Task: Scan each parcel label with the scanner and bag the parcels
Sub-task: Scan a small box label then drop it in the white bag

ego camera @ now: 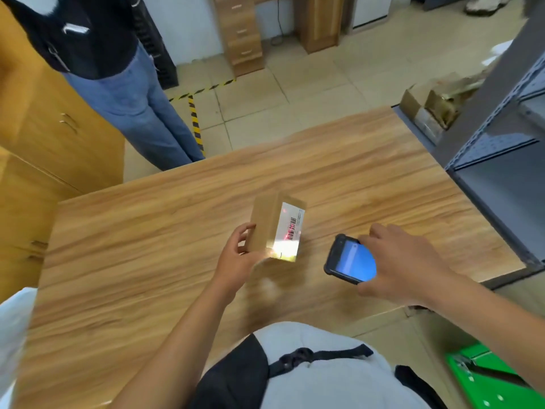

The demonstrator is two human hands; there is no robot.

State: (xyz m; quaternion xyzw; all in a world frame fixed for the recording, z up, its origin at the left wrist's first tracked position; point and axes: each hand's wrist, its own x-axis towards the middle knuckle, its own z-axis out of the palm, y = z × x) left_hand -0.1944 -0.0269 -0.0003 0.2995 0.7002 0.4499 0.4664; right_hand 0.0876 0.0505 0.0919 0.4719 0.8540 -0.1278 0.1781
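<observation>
A small brown cardboard parcel (267,224) is held tilted just above the wooden table (147,246). Its white barcode label (290,231) faces right and carries red scan light and a bright glare patch. My left hand (239,256) grips the parcel from its near left end. My right hand (404,264) holds a black handheld scanner (349,259) with a lit blue screen. The scanner sits to the right of the parcel and points at the label.
A person in jeans (138,107) stands past the table's far left corner beside yellow cabinets (44,119). Grey metal shelving (501,160) with cardboard boxes (433,110) lines the right side. A white bag edge (14,329) shows at the left, a green object (495,376) at the lower right.
</observation>
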